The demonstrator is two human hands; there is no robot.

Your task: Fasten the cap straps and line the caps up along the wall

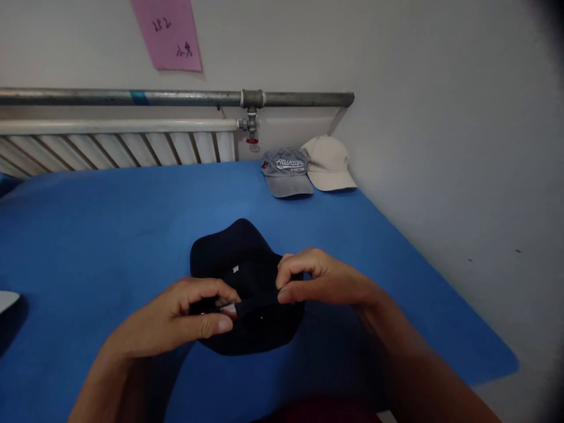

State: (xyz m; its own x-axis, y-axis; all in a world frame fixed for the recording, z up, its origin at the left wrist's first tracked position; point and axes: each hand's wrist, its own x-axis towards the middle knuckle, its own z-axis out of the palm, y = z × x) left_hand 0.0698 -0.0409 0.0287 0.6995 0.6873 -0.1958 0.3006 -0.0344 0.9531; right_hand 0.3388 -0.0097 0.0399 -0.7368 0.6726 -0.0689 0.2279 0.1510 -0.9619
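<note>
A black cap (251, 252) lies on the blue table, its brim pointing away from me and a small pale mark on it. At its near left side, my left hand (189, 311) pinches the dark strap between thumb and fingers. My right hand (312, 276) grips the other end of the strap (258, 301) at the cap's right side, fingertips pressed together. The strap is stretched between both hands over the cap. Something light shows by the left fingertips, too small to name.
A grey-blue cap (288, 173) with white lettering and a beige cap (330, 161) sit at the back of the blue table (110, 235). Behind are a radiator (167, 148) and a metal pipe (189, 98). A white object's edge (7, 299) shows at far left.
</note>
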